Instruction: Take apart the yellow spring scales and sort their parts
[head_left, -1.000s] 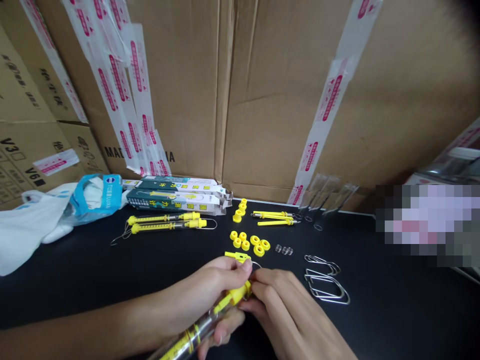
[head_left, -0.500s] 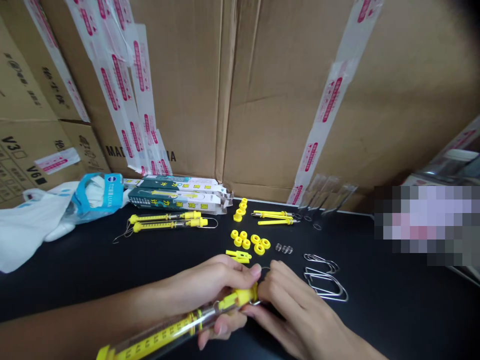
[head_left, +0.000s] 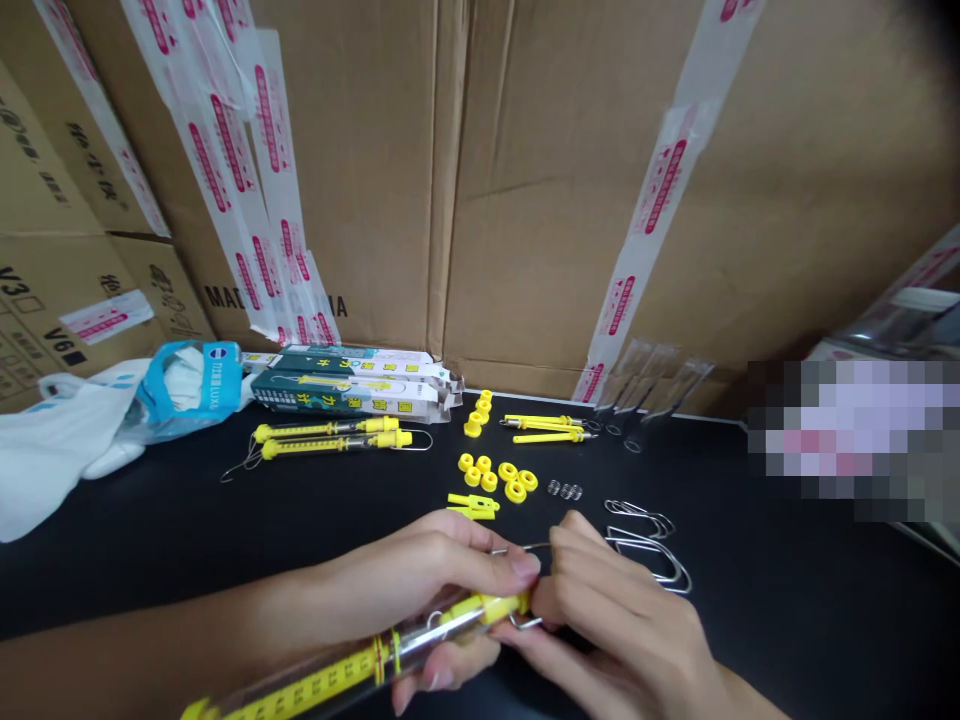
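Observation:
My left hand is closed around a clear tube spring scale with a yellow graduated insert, gripping it near its yellow end cap. My right hand pinches a bent wire loop at that cap, fingertips touching the left thumb. The tube slants down to the lower left over the black table.
Just beyond my hands lie several yellow caps, a yellow clip piece, small springs and wire loops. Two finished scales, their printed boxes, yellow rods, a plastic bag and cardboard cartons stand farther back.
The tube has slid out to the lower left, showing more of its yellow scale. Both hands shifted slightly right, and the wire loop now shows between my fingertips.

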